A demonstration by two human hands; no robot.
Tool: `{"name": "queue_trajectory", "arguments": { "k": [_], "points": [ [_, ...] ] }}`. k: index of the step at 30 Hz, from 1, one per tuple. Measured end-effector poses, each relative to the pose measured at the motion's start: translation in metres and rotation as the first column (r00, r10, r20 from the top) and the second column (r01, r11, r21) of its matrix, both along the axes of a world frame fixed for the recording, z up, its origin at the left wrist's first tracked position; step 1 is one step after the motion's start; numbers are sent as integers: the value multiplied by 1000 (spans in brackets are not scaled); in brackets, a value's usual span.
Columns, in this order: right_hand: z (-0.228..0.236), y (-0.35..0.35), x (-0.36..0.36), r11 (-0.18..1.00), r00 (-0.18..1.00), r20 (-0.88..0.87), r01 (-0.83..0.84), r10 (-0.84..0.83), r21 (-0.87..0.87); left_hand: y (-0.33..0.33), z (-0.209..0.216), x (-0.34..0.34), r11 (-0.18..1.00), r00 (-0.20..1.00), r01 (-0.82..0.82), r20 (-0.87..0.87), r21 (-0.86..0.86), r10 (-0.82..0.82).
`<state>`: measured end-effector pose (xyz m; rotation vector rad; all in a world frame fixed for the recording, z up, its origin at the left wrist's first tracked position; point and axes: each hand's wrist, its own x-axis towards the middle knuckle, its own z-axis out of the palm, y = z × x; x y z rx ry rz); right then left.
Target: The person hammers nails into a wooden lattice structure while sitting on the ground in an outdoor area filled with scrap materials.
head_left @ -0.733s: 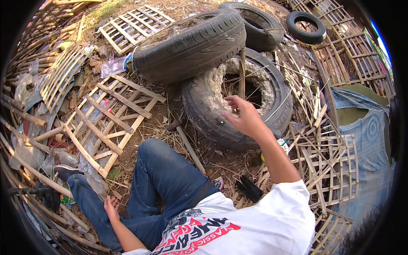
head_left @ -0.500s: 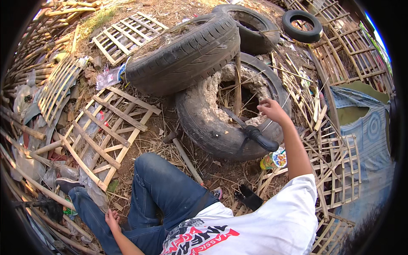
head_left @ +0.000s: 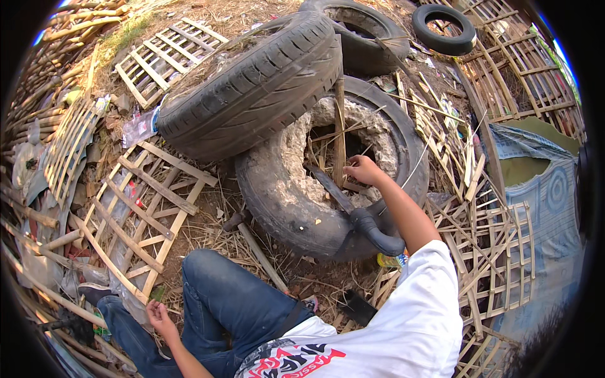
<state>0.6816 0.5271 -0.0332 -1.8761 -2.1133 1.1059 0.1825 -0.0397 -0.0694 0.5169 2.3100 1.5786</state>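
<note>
My right hand (head_left: 364, 170) reaches over the opening of a tyre (head_left: 271, 217) packed with pale, crumbly material (head_left: 290, 151). Its fingers are slightly curved and apart, with the tips right beside an upright bamboo strip (head_left: 340, 129); whether they touch it I cannot tell. Below that hand, a large knife (head_left: 331, 189) with a curved black handle (head_left: 375, 230) lies across the tyre, blade toward the opening. Beside my lower leg, my left hand (head_left: 162, 320) hangs loosely with its fingers apart and nothing in it.
Another tyre (head_left: 252, 82) leans on the packed one. Two more tyres (head_left: 372, 38) (head_left: 444, 30) lie farther back. Slatted bamboo panels (head_left: 145, 214) are at left, with more bamboo lattice (head_left: 491, 246) at right. A hammer-like wooden-handled tool (head_left: 258, 255) lies near my knee. Blue cloth (head_left: 542, 214) hangs at far right.
My right hand has moved left and inward, from the tyre's right side to the bamboo strip. The view has shifted slightly. My left hand stays low beside my leg.
</note>
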Motion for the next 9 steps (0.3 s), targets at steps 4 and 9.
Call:
{"name": "queue_trajectory", "arguments": {
  "k": [4, 9],
  "points": [
    [-1, -6, -24, 996, 991, -119, 55, -64, -73, -28, -2, -3, 999, 996, -42, -78, -28, 40],
    [-7, 1, -26, 971, 946, -298, 62, -131, -229, -85, -16, -6, 975, 976, -216, -32, -56, 215]
  ]
}}
